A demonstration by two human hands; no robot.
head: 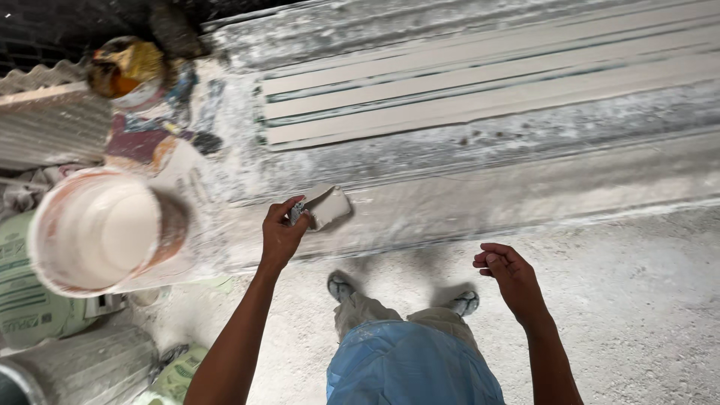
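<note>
My left hand (281,234) grips a small putty scraper (324,206) whose flat blade is coated with white paste; the blade rests against the front edge of a long plaster-covered work slab (487,202). My right hand (510,274) hovers free above the floor to the right, fingers loosely curled, holding nothing. On the slab's far part lie several long pale moulding strips (480,94) side by side. A round bucket (97,229) of white paste stands on the slab's left end, just left of my left hand.
Sacks (30,300) and a grey cylinder (75,367) crowd the lower left. A corrugated sheet (45,124) and a small tin (124,71) sit at the upper left. My feet (341,286) stand on the dusty concrete floor (637,300) below the slab's edge.
</note>
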